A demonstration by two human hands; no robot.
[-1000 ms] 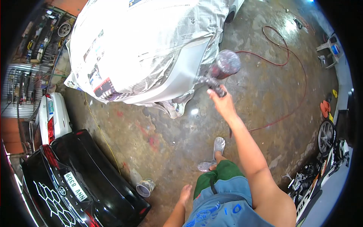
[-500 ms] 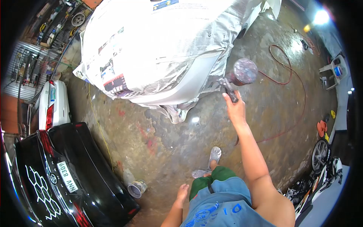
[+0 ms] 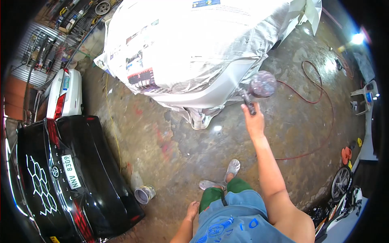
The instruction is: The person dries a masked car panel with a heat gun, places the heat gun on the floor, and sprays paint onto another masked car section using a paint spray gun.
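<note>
My right hand (image 3: 254, 120) is closed around the dark handle of a spray gun (image 3: 248, 101), its round, paint-smeared cup (image 3: 262, 84) on top. The gun points toward the pale, whitish body panel (image 3: 210, 94) at the lower edge of a car wrapped in newspaper and white sheets (image 3: 182, 44). A faint whitish mist shows near the nozzle, which is blurred. Low at my left side hangs my left hand (image 3: 193, 209), with fingers loosely bent and nothing visible in it. A paint-stained bucket (image 3: 145, 194) stands on the floor left of that hand.
A red hose (image 3: 324, 139) curves across the stained concrete floor to the right. At left are a black car (image 3: 77, 174) and a white car (image 3: 73, 91), with a yellow cord (image 3: 112, 125) nearby. A motorcycle (image 3: 342, 206) and a white chair (image 3: 366, 97) stand at right.
My view has shifted, so the wrapped car and the chair appear farther right. My right hand has lowered slightly in view with the spray gun. My left hand still hangs at my side.
</note>
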